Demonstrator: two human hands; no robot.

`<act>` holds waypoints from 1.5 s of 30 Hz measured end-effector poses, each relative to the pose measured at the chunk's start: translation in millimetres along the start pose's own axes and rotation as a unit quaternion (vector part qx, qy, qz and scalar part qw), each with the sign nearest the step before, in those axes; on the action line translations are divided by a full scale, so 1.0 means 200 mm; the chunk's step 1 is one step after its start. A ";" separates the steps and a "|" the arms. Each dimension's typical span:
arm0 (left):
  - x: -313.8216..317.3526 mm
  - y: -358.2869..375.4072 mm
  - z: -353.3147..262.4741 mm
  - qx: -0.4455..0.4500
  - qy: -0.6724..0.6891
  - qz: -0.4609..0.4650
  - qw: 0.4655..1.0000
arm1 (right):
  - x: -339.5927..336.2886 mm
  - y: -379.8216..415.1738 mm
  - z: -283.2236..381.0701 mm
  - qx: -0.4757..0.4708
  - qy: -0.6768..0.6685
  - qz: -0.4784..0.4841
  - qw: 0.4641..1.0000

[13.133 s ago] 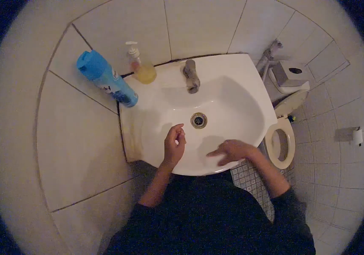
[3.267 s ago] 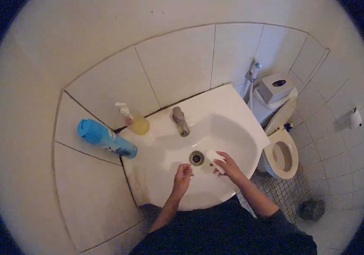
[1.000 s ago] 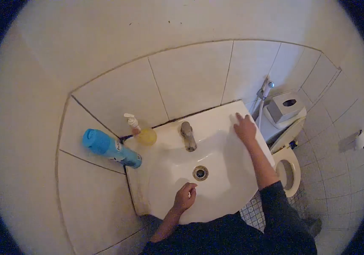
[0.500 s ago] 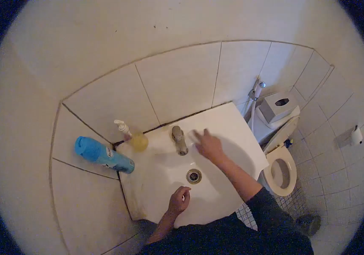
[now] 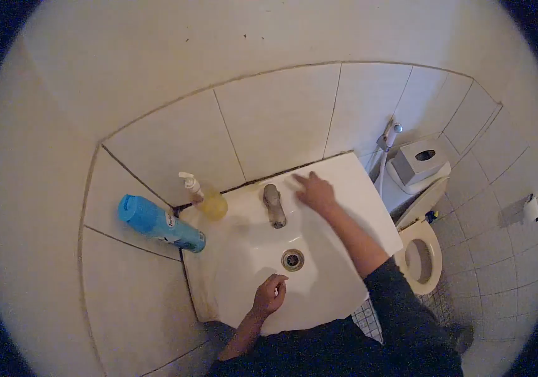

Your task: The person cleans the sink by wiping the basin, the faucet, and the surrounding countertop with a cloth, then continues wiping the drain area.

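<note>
A white sink [image 5: 244,295] with a round drain [image 5: 293,259] lies below me. My left hand [image 5: 270,294] is curled over its front part, left of and nearer me than the drain; a small whitish spot shows between the fingers, too small to identify. On the back ledge, right of the faucet [image 5: 274,207], my right hand [image 5: 316,193] has its fingers stretched out and apart, with nothing visible in them. Its fingertips are near the ledge's back edge, apart from the faucet.
A pump bottle of yellow liquid [image 5: 212,205] and a blue bottle [image 5: 162,224] stand at the sink's left side. To the right are a toilet [image 5: 433,254], a tissue box [image 5: 418,161], a hand sprayer [image 5: 392,136] and a paper roll [image 5: 532,208]. Tiled walls enclose the sink.
My right hand has moved back along the ledge, away from the faucet's side toward the wall. My left hand keeps its curled pose. The whole view has shifted slightly.
</note>
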State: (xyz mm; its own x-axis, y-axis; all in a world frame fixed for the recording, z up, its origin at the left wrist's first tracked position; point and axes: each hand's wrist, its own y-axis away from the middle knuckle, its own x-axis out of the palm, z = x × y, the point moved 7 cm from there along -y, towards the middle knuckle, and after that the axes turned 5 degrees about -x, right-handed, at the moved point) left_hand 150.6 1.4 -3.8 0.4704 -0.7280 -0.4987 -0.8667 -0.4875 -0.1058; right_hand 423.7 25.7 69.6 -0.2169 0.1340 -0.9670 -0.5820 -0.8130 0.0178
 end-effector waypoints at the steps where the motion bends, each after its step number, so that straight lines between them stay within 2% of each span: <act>1: 0.00 0.00 -0.01 -0.010 -0.003 0.001 1.000 | -0.02 -0.02 -0.11 0.033 0.017 -0.024 0.999; 3: -0.01 -0.01 -0.01 -0.021 -0.005 -0.001 1.000 | -0.10 -0.03 -0.36 0.089 0.031 -0.076 0.993; 4: -0.01 -0.01 -0.01 -0.018 -0.002 0.000 1.000 | -0.14 -0.03 -0.45 0.128 0.007 -0.072 0.989; 6: -0.01 0.00 -0.01 -0.015 0.002 0.002 1.000 | -0.17 -0.02 -0.41 0.145 0.017 -0.100 0.984; 8: -0.01 -0.01 -0.01 -0.011 0.003 0.001 1.000 | -0.02 -0.07 -0.25 0.081 0.045 -0.087 0.992; 10: 0.00 0.00 0.00 -0.012 -0.002 0.001 1.000 | 0.04 -0.03 0.07 0.031 0.055 -0.033 0.997; 13: 0.00 0.00 0.01 -0.016 -0.012 0.003 1.000 | 0.02 -0.01 0.15 -0.015 0.019 -0.004 1.000; 17: 0.00 0.00 0.02 -0.037 0.003 0.011 0.999 | -0.08 -0.08 -0.41 0.078 0.023 -0.097 0.992; 18: 0.00 -0.01 0.02 -0.036 0.004 0.009 0.999 | -0.14 -0.07 -0.52 0.131 0.018 -0.098 0.986; 19: -0.01 -0.01 0.01 -0.018 0.001 -0.003 1.000 | -0.19 -0.04 -0.56 0.133 -0.009 -0.099 0.986; 22: -0.01 -0.01 0.00 -0.005 -0.002 -0.009 1.000 | -0.10 -0.07 -0.44 0.127 0.056 -0.127 0.982; 23: 0.00 -0.01 0.01 -0.012 -0.005 -0.001 1.000 | -0.01 -0.09 -0.37 0.095 0.033 -0.124 0.987; 25: 0.00 -0.02 0.02 -0.014 -0.008 -0.001 1.000 | 0.00 -0.06 -0.10 0.056 -0.014 -0.022 0.998; 28: 0.00 0.00 0.03 -0.023 -0.012 0.003 1.000 | -0.05 -0.06 -0.20 0.028 0.032 -0.059 0.997; 31: 0.00 0.00 0.03 -0.018 -0.014 -0.002 1.000 | -0.19 -0.07 -0.58 0.130 0.022 -0.070 0.989; 32: -0.01 0.00 0.03 -0.011 -0.014 -0.011 1.000 | -0.22 -0.07 -0.68 0.133 0.044 -0.093 0.986; 35: -0.02 0.00 0.02 -0.003 -0.013 -0.028 1.000 | -0.24 -0.08 -0.69 0.109 0.062 -0.126 0.984; 37: -0.01 -0.01 0.03 -0.002 -0.016 -0.028 0.999 | -0.19 -0.15 -0.55 -0.019 0.081 -0.092 0.992; 38: -0.01 0.00 0.03 -0.003 -0.021 -0.028 0.999 | -0.23 -0.14 -0.54 -0.020 0.081 -0.091 0.992; 40: -0.02 0.00 0.03 -0.003 -0.022 -0.032 0.999 | -0.31 -0.11 -0.57 0.045 0.069 -0.043 0.996; 41: -0.02 0.00 0.02 0.000 -0.022 -0.035 0.999 | -0.31 -0.12 -0.65 0.076 0.040 -0.059 0.995; 44: -0.01 0.00 0.04 -0.030 -0.013 -0.023 0.999 | -0.16 -0.15 -0.62 0.074 0.034 -0.111 0.991; 45: 0.00 -0.01 0.04 -0.029 -0.011 -0.022 0.999 | -0.18 -0.11 -0.50 0.047 0.053 -0.104 0.992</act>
State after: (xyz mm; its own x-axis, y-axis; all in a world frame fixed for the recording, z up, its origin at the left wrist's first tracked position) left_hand 150.4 5.8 -10.0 0.5025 -0.6950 -0.5142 -0.8342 -0.5460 -0.0773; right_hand 523.1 -18.2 78.2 -0.0035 0.2290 -0.9734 -0.6777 -0.7163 -0.1661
